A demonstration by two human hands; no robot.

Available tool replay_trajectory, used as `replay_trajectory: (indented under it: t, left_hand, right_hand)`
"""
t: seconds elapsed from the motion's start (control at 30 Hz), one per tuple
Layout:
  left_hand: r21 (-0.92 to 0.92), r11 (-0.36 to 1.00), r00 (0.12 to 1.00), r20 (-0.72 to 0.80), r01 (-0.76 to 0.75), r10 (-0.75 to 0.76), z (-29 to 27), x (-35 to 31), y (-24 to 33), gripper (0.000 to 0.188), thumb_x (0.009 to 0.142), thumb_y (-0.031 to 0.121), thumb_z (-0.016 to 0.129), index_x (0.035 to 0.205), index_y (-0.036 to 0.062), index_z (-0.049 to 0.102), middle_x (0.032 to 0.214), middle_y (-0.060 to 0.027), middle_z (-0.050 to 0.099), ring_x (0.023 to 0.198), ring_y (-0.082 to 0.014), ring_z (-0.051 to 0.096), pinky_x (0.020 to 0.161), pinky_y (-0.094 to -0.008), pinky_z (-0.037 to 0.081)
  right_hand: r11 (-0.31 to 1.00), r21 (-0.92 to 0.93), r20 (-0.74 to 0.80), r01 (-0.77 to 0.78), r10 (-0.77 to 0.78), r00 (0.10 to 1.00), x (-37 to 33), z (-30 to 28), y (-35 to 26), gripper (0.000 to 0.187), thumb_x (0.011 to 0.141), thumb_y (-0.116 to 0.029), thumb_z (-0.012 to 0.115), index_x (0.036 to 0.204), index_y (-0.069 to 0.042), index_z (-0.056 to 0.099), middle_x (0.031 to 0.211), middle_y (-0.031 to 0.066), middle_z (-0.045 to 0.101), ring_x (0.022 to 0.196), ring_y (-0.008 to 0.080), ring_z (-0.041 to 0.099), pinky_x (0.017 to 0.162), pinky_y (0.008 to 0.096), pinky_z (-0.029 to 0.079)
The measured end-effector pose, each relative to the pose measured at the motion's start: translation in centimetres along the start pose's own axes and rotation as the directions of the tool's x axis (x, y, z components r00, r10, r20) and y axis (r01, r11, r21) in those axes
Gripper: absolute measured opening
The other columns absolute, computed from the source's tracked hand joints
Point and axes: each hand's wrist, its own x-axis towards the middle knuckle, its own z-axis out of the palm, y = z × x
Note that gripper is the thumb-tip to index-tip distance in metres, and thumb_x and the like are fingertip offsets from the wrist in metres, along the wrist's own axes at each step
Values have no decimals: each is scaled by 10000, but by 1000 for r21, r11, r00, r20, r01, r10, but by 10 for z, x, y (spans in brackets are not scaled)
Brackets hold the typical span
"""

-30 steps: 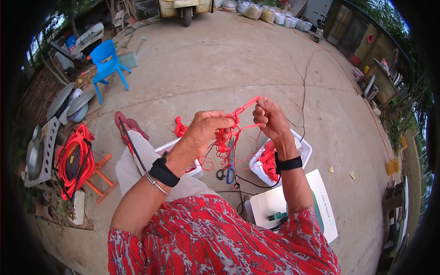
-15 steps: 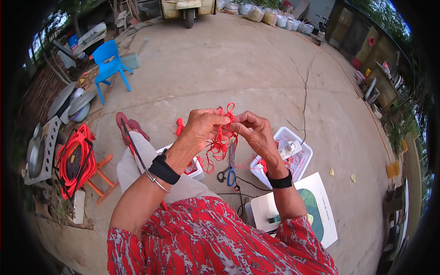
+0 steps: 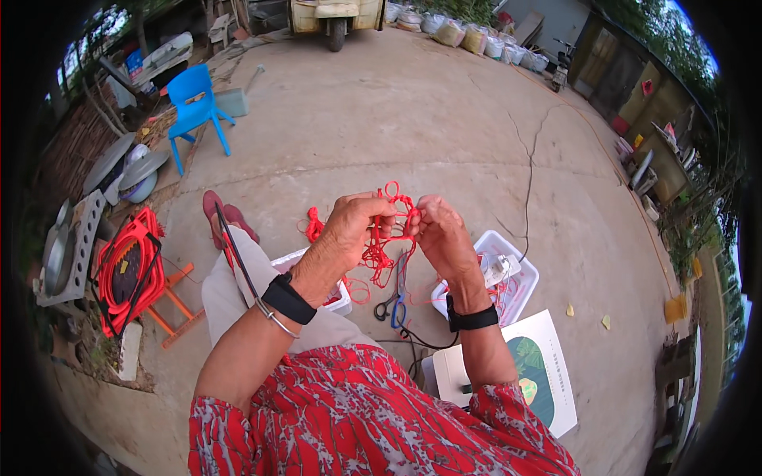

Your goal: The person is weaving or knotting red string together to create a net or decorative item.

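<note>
Between my two hands, held up in front of me, hangs a tangled, knotted red cord (image 3: 378,255). My left hand (image 3: 357,228) pinches it at the left, with a small loop standing above the fingertips and loose strands dangling below. At the right, my right hand (image 3: 446,236) has its fingertips closed on the knotted part of the cord. Under the cord lie scissors (image 3: 398,311) with a blue handle, next to another black-handled pair (image 3: 382,308). A bundle of red cord (image 3: 314,225) shows just left of my left hand.
A white plastic basket (image 3: 530,279) with red cord and a white device stands at right; another white basket (image 3: 343,306) is partly behind my left forearm. Near my right elbow lies a white box with a green print (image 3: 562,373). An orange cable reel (image 3: 127,270) and blue chair (image 3: 190,99) stand left.
My right hand has moved slightly right and turned, its fingers now more upright. The knotted cord is spread wider between my hands. The view has shifted slightly.
</note>
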Motion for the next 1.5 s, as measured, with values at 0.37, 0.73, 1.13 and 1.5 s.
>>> replay_trajectory:
  t: [0.37,0.73,1.13,1.5]
  left_hand:
    - [-216,975,987,138,-46,77,-3,0,0,122,754,114,588,776,-6,596,734,-88,576,706,-199,538,723,-318,433]
    - [-137,978,958,261,157,-117,-14,-10,13,199,847,234,606,806,44,562,550,-38,500,546,-173,488,578,-312,391]
    - [-172,981,986,123,-91,113,-41,-28,62,145,875,178,596,814,51,561,554,-4,456,568,-141,452,574,-281,368]
    - [-114,994,998,64,-7,14,-42,-29,67,29,843,103,599,847,87,576,483,59,323,442,-70,329,519,-264,342]
  right_hand:
    - [974,-212,-8,-83,83,997,6,-9,0,75,856,-113,602,896,-49,597,759,0,590,684,78,529,668,228,445]
    - [879,-461,-189,126,-236,953,32,-22,2,102,882,-107,508,944,-48,452,722,62,589,620,134,552,598,259,473]
    - [967,-241,56,-80,96,994,17,-9,18,138,909,-132,576,992,-41,514,721,12,527,455,68,397,407,206,288]
    - [975,7,186,-222,217,958,13,-7,-1,189,903,-111,515,1076,-36,504,778,28,531,576,96,461,467,205,344]
